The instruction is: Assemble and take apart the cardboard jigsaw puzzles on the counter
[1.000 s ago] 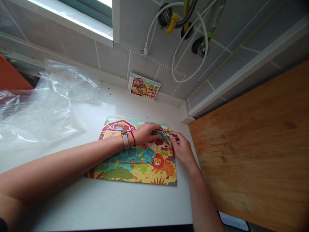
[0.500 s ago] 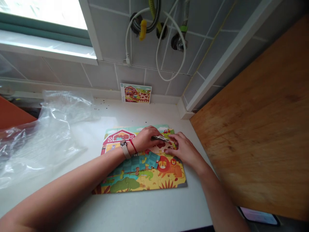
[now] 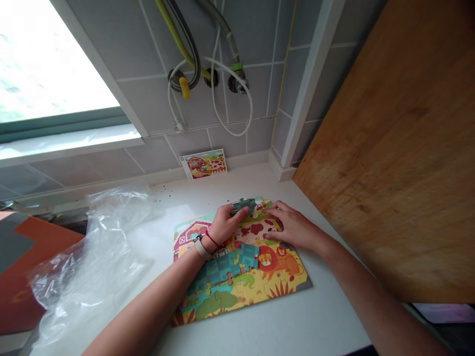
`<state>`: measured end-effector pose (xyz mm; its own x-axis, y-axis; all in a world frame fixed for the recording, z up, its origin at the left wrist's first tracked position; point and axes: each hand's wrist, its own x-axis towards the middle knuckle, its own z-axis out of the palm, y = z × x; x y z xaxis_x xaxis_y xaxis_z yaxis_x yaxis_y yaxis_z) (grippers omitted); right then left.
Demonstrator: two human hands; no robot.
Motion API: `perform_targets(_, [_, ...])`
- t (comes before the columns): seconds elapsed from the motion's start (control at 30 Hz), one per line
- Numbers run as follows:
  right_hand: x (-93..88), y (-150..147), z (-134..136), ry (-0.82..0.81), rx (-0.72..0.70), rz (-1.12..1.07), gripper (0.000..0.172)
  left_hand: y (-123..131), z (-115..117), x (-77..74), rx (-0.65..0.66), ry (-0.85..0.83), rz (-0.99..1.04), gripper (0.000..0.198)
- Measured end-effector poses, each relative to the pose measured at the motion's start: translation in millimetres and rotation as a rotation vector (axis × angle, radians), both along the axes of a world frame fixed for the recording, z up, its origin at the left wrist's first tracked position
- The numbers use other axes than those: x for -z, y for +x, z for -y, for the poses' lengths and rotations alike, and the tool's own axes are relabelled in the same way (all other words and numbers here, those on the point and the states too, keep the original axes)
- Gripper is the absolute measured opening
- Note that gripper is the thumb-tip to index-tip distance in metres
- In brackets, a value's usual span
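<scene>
My left hand (image 3: 225, 226) pinches a strip of joined teal jigsaw pieces (image 3: 243, 205) and holds it just over the top of a jigsaw puzzle (image 3: 237, 291). The puzzle shows a red barn, cow-spotted ground and a lion. My right hand (image 3: 293, 229) lies with its fingers spread on the puzzle's upper right part, apart from the strip and holding nothing. Several more teal pieces (image 3: 232, 264) lie on the puzzle below my left wrist, which partly hides them.
A printed puzzle picture card (image 3: 203, 164) leans against the tiled wall behind the puzzle. A crumpled clear plastic bag (image 3: 92, 262) lies to the left, with an orange panel (image 3: 33, 262) beyond it. A wooden board (image 3: 389, 148) stands to the right. Hoses and valves (image 3: 208, 64) hang on the wall.
My right hand has let go of the teal strip and now lies flat on the puzzle. My left hand has raised the strip. The camera view has swung, shifting the scene.
</scene>
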<state>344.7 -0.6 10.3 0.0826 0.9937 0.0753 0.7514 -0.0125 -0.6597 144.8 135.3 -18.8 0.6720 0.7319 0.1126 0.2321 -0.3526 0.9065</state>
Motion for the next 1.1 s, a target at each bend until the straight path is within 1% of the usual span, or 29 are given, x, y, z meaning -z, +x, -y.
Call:
perform_targets(0.07, [2.4, -2.0, -1.5, 0.018, 0.086, -0.052, 0.058, 0.3, -1.0, -0.6, -0.005, -0.038, 0.025, 0.049])
perform_targets(0.2, [15.1, -3.8, -7.5, 0.026, 0.305, -0.256, 0.041, 1.3, -4.5, 1.0, -0.080, -0.093, 0.076, 0.052])
perform_targets(0.3, [22.7, 0.1, -10.5, 0.012, 0.370, -0.464, 0.032, 1.7, -7.3, 3.1, -0.101, -0.139, 0.123, 0.054])
perform_targets(0.37, [20.6, 3.1, -10.4, -0.032, 0.401, -0.617, 0.029, 1.3, -8.2, 3.2, -0.102, -0.159, 0.134, 0.055])
perform_targets(0.47, [7.7, 2.6, -8.5, -0.098, 0.436, -0.834, 0.026, 0.5, -8.0, 1.6, -0.101, -0.175, 0.116, 0.056])
perform_targets(0.53, [-0.7, -1.6, -7.3, -0.125, 0.430, -0.932, 0.023, 0.1, -7.7, 0.3, -0.108, -0.176, 0.103, 0.056])
perform_targets(0.63, [-2.7, -9.7, -7.5, -0.183, 0.389, -0.933, 0.024, -0.3, -7.7, -0.9, -0.088, -0.183, 0.100, 0.055])
perform_targets(0.7, [2.3, -13.1, -8.6, -0.190, 0.383, -0.876, 0.030, -0.9, -8.1, -1.1, -0.044, -0.198, 0.089, 0.055])
perform_targets(0.8, [10.1, -13.4, -10.1, -0.152, 0.388, -0.851, 0.039, -2.3, -8.8, -0.8, 0.009, -0.213, 0.057, 0.053])
perform_targets(0.87, [11.0, -11.1, -10.2, -0.134, 0.384, -0.849, 0.038, -3.1, -8.5, -0.4, 0.017, -0.213, 0.044, 0.051])
perform_targets(0.97, [6.9, -6.9, -8.7, -0.139, 0.380, -0.811, 0.035, -3.6, -5.9, 0.6, 0.026, -0.194, 0.069, 0.050])
perform_targets(1.03, [3.3, -5.0, -7.7, -0.138, 0.379, -0.779, 0.032, -3.5, -3.1, 1.1, 0.067, -0.186, 0.113, 0.047])
perform_targets(1.1, [0.2, -4.5, -7.1, -0.125, 0.370, -0.766, 0.023, -3.8, -0.8, 0.5, 0.114, -0.192, 0.146, 0.043])
